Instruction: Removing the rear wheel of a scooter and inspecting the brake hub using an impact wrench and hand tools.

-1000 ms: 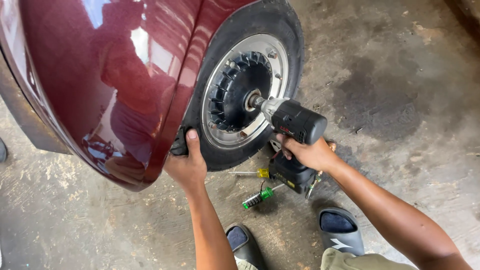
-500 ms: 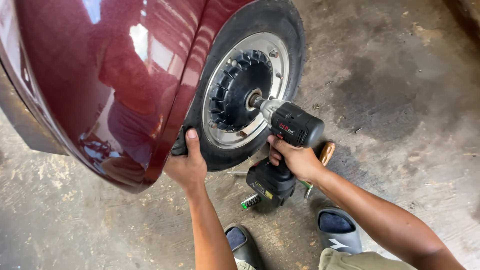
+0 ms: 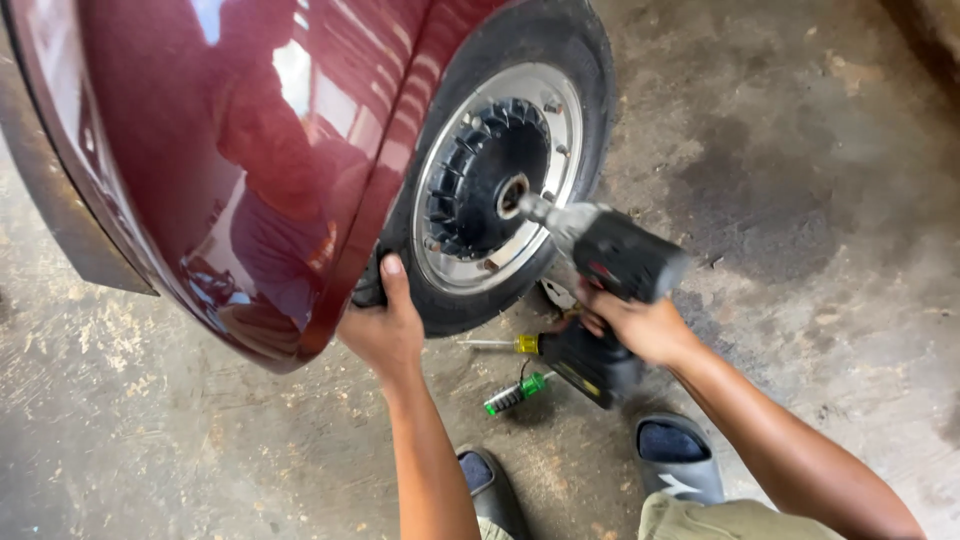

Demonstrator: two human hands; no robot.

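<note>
**Operator:** Gripping the black impact wrench with my right hand, fingers clenched round its handle, with the battery block below my palm. The socket end sits in the centre of the wheel hub.

**Observer:** Where is that wheel?

**Operator:** The wheel stands upright on the concrete floor, half tucked under the maroon body panel. A silver rim rings the black finned hub, and the black tyre surrounds that.

**Observer:** And your left hand?

**Operator:** My left hand grasps the lower edge of the tyre, thumb pointing up against the rubber, right where the panel's lip meets it.

**Observer:** Anything in the way?

**Operator:** The panel hides the left part of the wheel. My right hand and the wrench cover the floor behind them, and something pale just under the tyre shows only partly; I cannot tell what it is.

**Observer:** What lies nearby?

**Operator:** A screwdriver with a yellow collar lies on the floor just below the tyre, between my hands, its handle hidden behind the wrench. A green-handled tool lies near it, closer to me. My two slippers rest on the floor at the bottom edge. A dark stain spreads over the concrete to the right of the wheel.
</note>
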